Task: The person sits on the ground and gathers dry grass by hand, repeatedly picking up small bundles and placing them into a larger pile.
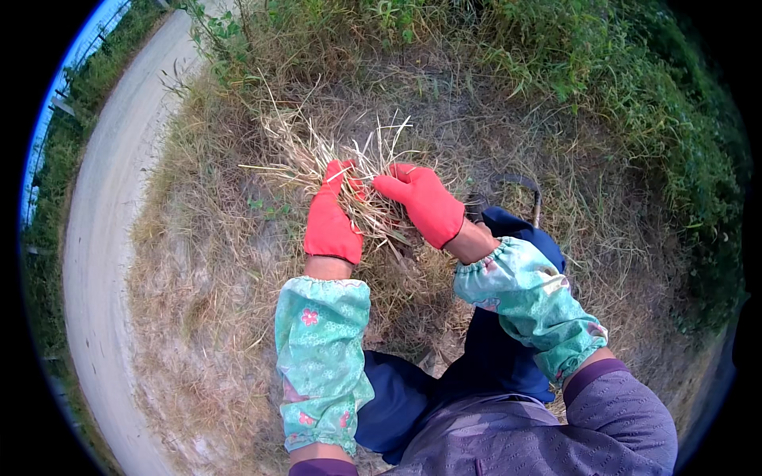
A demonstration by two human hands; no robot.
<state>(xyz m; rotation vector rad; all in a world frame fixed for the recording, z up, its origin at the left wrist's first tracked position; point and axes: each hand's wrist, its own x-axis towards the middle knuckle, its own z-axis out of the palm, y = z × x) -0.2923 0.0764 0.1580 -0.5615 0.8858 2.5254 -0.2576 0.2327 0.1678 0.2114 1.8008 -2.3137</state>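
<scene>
A loose bundle of dry grass stalks [309, 156] fans out in front of me at the middle of the view. My left hand [334, 220], in a red glove, is closed around the bundle, thumb pointing away from me. On the other side my right hand [424, 202], also gloved in red, has its thumb and bent fingers at the stalks; whether it pinches some of them is hard to see. Stalk ends stick out below, between the two hands. A sickle [531, 193] with a dark curved blade lies on the ground to the right, beside my knee.
Dry cut grass [202, 285] covers the ground around me. A pale dirt road [98, 250] curves along the left. Tall green weeds [571, 53] stand at the far side and right. My bent legs in dark blue trousers [500, 351] are below my arms.
</scene>
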